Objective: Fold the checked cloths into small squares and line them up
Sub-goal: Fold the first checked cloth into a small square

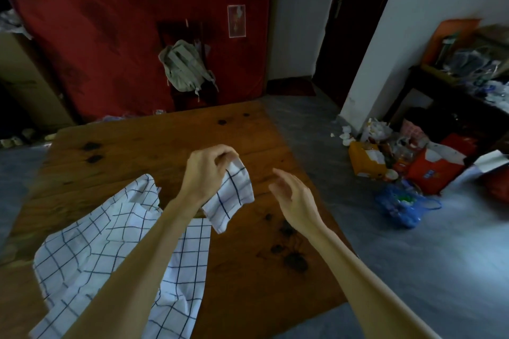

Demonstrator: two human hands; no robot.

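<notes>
My left hand [208, 170] pinches the top of a small folded white cloth with dark blue checks [230, 198], which hangs above the wooden table [154, 146]. My right hand [293, 194] hovers just right of it, fingers relaxed and apart, holding nothing. A pile of unfolded checked cloths [91, 245] lies rumpled on the table at the lower left, partly under my left forearm.
The table's right edge runs diagonally beside grey floor [413, 270]. Bags, boxes and a blue net bag [402, 206] clutter the floor at the right. A chair with a pale backpack [184, 69] stands beyond the table against a red curtain.
</notes>
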